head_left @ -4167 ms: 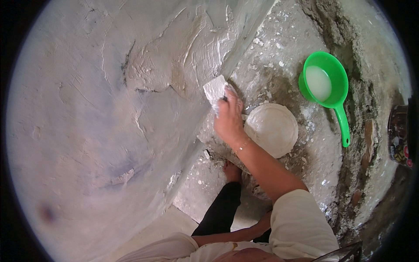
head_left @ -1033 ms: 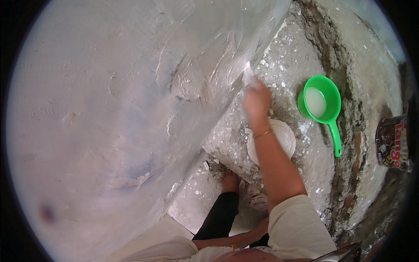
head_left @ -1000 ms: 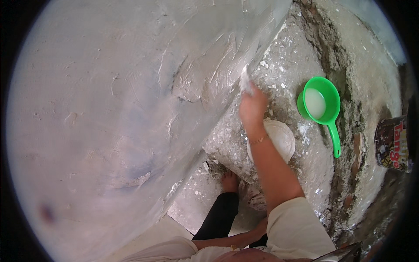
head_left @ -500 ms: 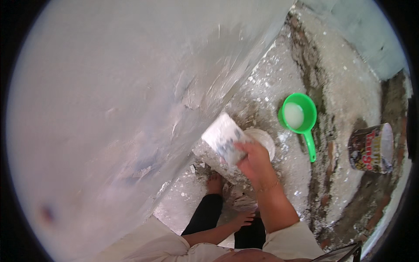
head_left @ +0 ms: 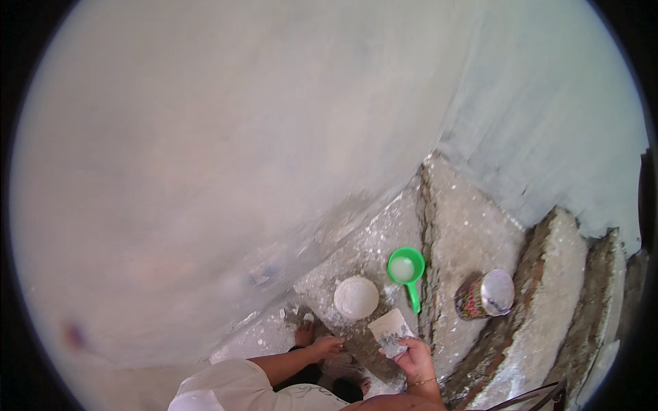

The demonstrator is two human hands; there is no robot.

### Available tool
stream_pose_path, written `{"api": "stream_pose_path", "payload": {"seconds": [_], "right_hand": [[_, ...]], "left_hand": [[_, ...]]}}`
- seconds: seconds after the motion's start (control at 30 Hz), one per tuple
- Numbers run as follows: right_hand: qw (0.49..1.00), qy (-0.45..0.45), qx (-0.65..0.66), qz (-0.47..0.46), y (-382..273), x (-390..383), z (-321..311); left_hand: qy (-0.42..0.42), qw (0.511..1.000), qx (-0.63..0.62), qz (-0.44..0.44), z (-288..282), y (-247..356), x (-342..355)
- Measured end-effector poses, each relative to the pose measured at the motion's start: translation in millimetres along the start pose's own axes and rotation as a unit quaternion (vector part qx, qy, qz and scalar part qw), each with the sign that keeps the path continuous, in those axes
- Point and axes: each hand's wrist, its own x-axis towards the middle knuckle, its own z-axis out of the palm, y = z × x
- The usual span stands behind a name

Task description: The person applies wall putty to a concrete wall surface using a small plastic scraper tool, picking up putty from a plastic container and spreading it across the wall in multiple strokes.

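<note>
In my right hand (head_left: 415, 359) is a flat, rectangular putty spreader (head_left: 391, 329), smeared white and grey, gripped by its lower right end. Its blade tilts up to the left, apart from the wall. My left hand (head_left: 327, 347) hangs low in front of my body, above my feet, its fingers loosely extended with nothing seen in them. Just beyond the spreader sits a round white bowl (head_left: 356, 298) with white material in it. A green dipper (head_left: 406, 266) holding milky white liquid stands to the right of the bowl, its handle pointing toward me.
A large, pale plastered wall (head_left: 219, 171) fills the left and meets another wall (head_left: 548, 116) at the corner. Rough concrete steps (head_left: 473, 198) with broken edges run along the right. A dark printed tub (head_left: 471, 301) with a whitish top stands on one step.
My right hand has drawn the spreader back from the wall's lower edge toward me, uncovering the bowl. My left hand has shifted left. The view has tilted up, showing more wall.
</note>
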Motion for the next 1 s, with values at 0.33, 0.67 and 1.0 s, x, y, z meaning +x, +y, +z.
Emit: {"api": "stream_pose_path", "payload": {"seconds": [0.33,0.67,1.0], "right_hand": [[0.992,-0.025,-0.081,-0.094,-72.5,-107.9,63.5],[0.986,0.070,-0.089,-0.123,-78.4,-165.7,73.1],[0.824,-0.125,-0.454,-0.314,-92.0,-176.2,23.5]], "left_hand": [[0.025,0.953,0.239,0.187,30.2,91.7,-98.8],[0.072,0.756,0.457,0.464,66.3,148.8,-240.4],[0.139,0.643,0.392,0.643,74.7,179.4,-376.0]]}}
